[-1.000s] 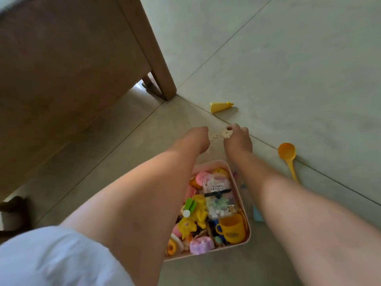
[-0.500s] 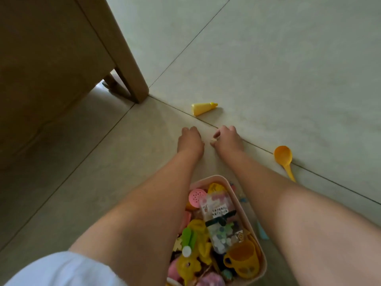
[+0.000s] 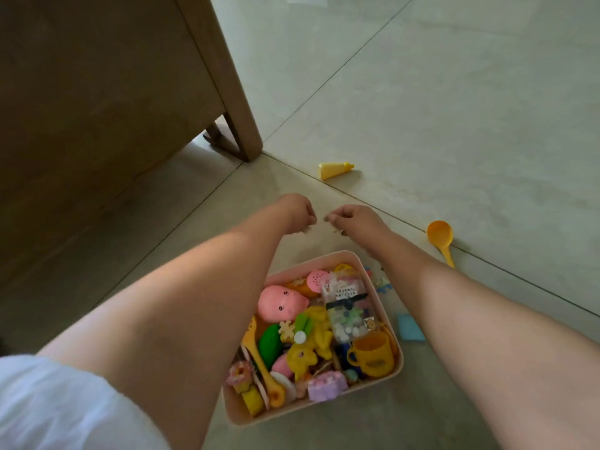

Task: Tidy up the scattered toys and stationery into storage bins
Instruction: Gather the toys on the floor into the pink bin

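A pink storage bin [image 3: 311, 260] sits on the tiled floor between my forearms, full of small toys: a pink squishy figure [image 3: 281, 303], a yellow mug [image 3: 373, 354], a bag of beads [image 3: 347, 311]. Just past its far rim, my left hand [image 3: 297, 207] and my right hand [image 3: 352, 217] hover close together with the fingers curled. A small beige piece [image 3: 306, 229] peeks out under the left fingers. The right hand seems to pinch a small piece too, mostly hidden.
A yellow cone-shaped toy [image 3: 334, 169] and an orange spoon [image 3: 440, 236] lie on the floor beyond the hands. A blue square [image 3: 410, 331] and small colourful bits [image 3: 383, 284] lie right of the bin. A wooden cabinet [image 3: 97, 125] stands at the left.
Both hands lifted off the floor with small beige pieces and drew back toward the bin's far rim. The camera tilted, bringing more of the bin into view.
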A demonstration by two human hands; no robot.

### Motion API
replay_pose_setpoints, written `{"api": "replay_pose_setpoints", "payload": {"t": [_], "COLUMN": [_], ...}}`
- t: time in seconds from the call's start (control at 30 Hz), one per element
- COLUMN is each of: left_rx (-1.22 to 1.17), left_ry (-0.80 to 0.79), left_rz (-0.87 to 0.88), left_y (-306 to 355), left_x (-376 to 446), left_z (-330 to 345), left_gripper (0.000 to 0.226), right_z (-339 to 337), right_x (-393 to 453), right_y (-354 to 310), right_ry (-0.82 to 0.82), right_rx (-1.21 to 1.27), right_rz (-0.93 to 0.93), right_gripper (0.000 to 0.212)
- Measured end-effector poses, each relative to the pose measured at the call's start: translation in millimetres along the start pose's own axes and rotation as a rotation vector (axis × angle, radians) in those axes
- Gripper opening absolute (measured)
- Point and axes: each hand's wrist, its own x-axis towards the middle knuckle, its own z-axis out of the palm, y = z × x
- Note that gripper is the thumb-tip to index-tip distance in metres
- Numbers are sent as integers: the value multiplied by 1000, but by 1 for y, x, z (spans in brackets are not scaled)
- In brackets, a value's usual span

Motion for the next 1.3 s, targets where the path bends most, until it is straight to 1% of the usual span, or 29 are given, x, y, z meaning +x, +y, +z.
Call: {"api": "replay_pose_setpoints", "payload": {"t": [0.1, 0.17, 0.23, 0.27, 0.33, 0.37, 0.43, 0.5, 0.57, 0.67, 0.8, 0.9, 1.0, 1.07, 1.13, 1.2, 1.23, 1.3], "left_rx": [-63, -54, -13, 36, 167, 240, 366, 365, 352, 346, 307, 356, 400, 375, 341, 339, 353, 384], "left_ry": [-169, -253, -316, -321, -260, -200, -11, 179, 265, 296, 314, 316, 256, 207, 209, 290, 329, 351], "left_rz": [-67, -84, -113, -116, -102, -91, -52, -19, 35, 117, 149, 132, 82, 30, -2, -11, 4, 32], "left_y": [-3, -3, 1, 5, 11, 15, 24, 27, 29, 39, 43, 45, 48, 50, 49, 46, 49, 56], "left_x": [-30, -44, -55, -58, -59, -59, -52, -41, -20, 18, 64, 97, 132, 145, 150, 148, 145, 138], "left_z": [-3, 3, 10, 11, 10, 9, 8, 9, 12, 19, 22, 21, 16, 17, 25, 37, 44, 56], "left_gripper": [14, 13, 14, 16, 23, 26, 34, 42, 52, 58, 71, 73, 75, 70, 56, 40, 37, 37], "right_z": [2, 5, 6, 5, 4, 3, 1, 4, 5, 2, -10, -20, -29, -39, -52, -63, -68, -76], "right_x": [-23, -35, -43, -46, -49, -50, -49, -45, -38, -17, 9, 13, 11, 3, -7, -16, -20, -30], "right_y": [-3, -6, -9, -11, -16, -17, -14, -9, -4, 5, 10, 18, 28, 36, 45, 53, 57, 65], "right_ry": [-90, -117, -144, -153, -147, -130, -76, -45, -19, 40, 65, 96, 149, 206, 291, 356, 383, 409], "right_rx": [-2, -68, -165, -208, -251, -259, -273, -279, -294, -367, -537, -683, -786, -824, -853, -847, -841, -829], "right_rz": [-18, -38, -70, -82, -84, -86, -98, -104, -81, -55, -43, -17, -6, 17, 58, 122, 160, 226], "right_gripper": [13, 7, 16, 23, 33, 31, 24, 23, 29, 37, 47, 52, 51, 49, 51, 56, 60, 66]}}
